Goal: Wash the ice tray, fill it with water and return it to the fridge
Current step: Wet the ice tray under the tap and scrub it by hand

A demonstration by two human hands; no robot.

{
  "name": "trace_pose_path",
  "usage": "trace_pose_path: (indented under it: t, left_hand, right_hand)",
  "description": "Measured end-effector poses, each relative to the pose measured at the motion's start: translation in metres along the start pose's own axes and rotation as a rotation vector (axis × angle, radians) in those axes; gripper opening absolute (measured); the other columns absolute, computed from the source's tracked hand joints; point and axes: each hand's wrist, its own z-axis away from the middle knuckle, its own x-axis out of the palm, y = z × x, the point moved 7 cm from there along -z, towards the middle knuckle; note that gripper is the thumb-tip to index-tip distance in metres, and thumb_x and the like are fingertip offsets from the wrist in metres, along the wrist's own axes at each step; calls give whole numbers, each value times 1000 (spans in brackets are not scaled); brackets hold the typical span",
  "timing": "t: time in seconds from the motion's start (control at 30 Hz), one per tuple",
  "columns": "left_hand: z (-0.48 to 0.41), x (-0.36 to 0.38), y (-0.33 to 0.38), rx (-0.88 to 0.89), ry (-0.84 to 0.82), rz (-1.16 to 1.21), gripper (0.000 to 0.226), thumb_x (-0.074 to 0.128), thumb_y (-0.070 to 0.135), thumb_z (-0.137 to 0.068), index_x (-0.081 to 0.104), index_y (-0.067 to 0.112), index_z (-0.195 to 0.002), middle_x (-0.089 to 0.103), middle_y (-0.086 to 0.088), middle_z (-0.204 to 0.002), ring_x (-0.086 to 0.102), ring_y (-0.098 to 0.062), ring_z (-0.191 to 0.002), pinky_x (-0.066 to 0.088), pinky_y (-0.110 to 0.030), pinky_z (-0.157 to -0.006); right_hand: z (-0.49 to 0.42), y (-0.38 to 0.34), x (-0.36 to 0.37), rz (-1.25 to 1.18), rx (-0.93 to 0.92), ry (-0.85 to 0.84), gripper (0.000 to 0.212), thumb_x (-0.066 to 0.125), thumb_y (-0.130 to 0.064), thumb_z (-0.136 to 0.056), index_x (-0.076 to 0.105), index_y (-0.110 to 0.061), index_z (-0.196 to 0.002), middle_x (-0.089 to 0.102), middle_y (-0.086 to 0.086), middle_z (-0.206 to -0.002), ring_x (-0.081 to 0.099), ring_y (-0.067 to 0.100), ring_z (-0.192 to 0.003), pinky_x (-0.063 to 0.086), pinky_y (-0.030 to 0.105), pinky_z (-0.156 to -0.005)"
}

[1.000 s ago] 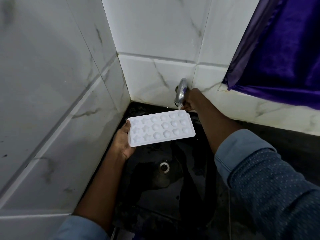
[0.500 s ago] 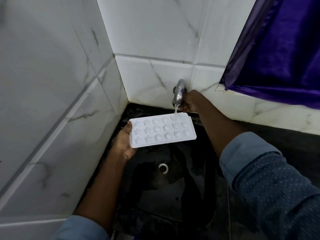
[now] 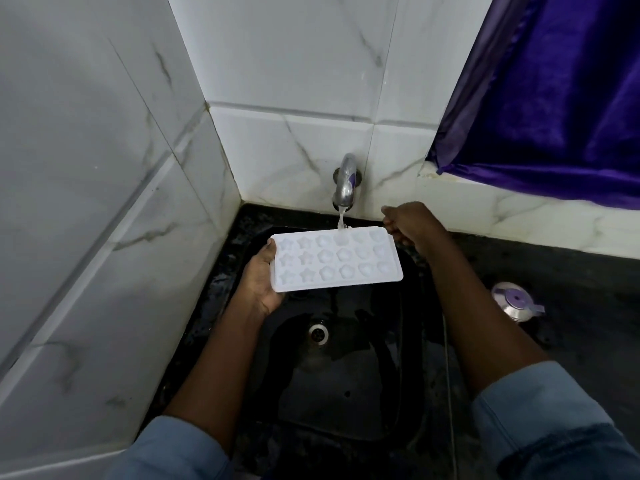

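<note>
A white ice tray (image 3: 336,259) with star and round moulds is held level over the black sink (image 3: 346,393). My left hand (image 3: 258,278) grips its left end from below. A chrome tap (image 3: 344,183) on the tiled wall runs a thin stream onto the tray's far row. My right hand (image 3: 410,225) is at the tray's far right corner with its fingers curled round that corner.
The sink drain (image 3: 318,333) lies below the tray. A tiled wall (image 3: 104,202) closes the left side. A purple curtain (image 3: 554,98) hangs at the upper right. A small metal lid with a purple knob (image 3: 516,301) sits on the dark counter at the right.
My right hand has left the tap and dropped to the tray's far right corner. Water now runs onto the tray. The tray has shifted slightly under the stream.
</note>
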Motion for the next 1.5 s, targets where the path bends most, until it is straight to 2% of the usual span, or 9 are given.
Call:
trace_pose_path:
  t: [0.27,0.33,0.53,0.63,1.03,1.13,1.23,1.4,1.5]
  left_hand:
    - [-11,21,-15,-29,-16,-31,47,45,43,-110,67,5,-124,76,-21,-119,73,-39,-107,57,-56,-88]
    - [-13,29,-18,-35,-27,-31,45,45,42,-111,68,5,-120,77,-21,-117,73,-39,-107,57,-57,-91]
    - [-18,51,-31,-50,-43,-56,48,42,42,-111,68,4,-126,76,-21,-120,74,-39,-108,56,-57,-98]
    - [-21,59,-38,-60,-54,-77,51,40,43,-112,67,3,-129,77,-21,-118,73,-39,-109,53,-59,-103]
    - [-27,78,-41,-68,-76,-91,54,40,47,-112,65,4,-133,73,-22,-128,72,-40,-114,58,-55,-94]
    - [-29,83,-34,-61,-69,-121,57,41,47,-111,64,1,-136,73,-22,-126,73,-40,-112,60,-51,-88]
    - [-30,86,-24,-43,-90,-129,59,41,47,-111,64,0,-137,72,-23,-128,72,-40,-115,60,-51,-90]
    - [-32,84,-5,-19,-97,-123,56,38,46,-112,64,1,-135,72,-22,-130,72,-40,-114,60,-51,-91]
    - [-35,78,4,-11,-93,-107,54,38,44,-112,65,1,-133,71,-22,-131,70,-41,-119,56,-54,-100]
  right_hand:
    - [40,43,-9,-140,-45,167,35,48,-51,-106,65,-21,-109,64,-5,-119,61,18,-105,46,33,-99]
    - [41,52,-12,-172,11,187,50,42,-59,-106,69,-17,-112,70,0,-122,67,22,-101,54,37,-96]
    - [47,62,-31,-291,28,265,36,39,-42,-112,63,-16,-120,66,-4,-88,61,9,-70,43,18,-46]
    - [45,69,-38,-301,50,289,42,42,-44,-110,64,-13,-126,71,4,-109,65,14,-78,45,25,-55]
    - [44,64,-59,-261,10,330,40,41,-32,-112,64,-2,-127,62,7,-108,55,10,-72,40,16,-53]
    - [41,61,-58,-288,1,321,50,45,-38,-109,61,4,-131,65,25,-129,64,42,-108,42,27,-78]
    - [43,53,-54,-289,-10,289,50,46,-35,-109,58,8,-132,61,30,-135,59,45,-123,40,33,-82]
    - [40,40,-46,-312,-18,288,37,50,-25,-106,63,5,-125,68,25,-122,63,21,-88,45,28,-78]
    - [39,29,-40,-312,-32,291,23,46,-14,-107,63,1,-107,63,1,-85,61,-2,-52,40,9,-49]
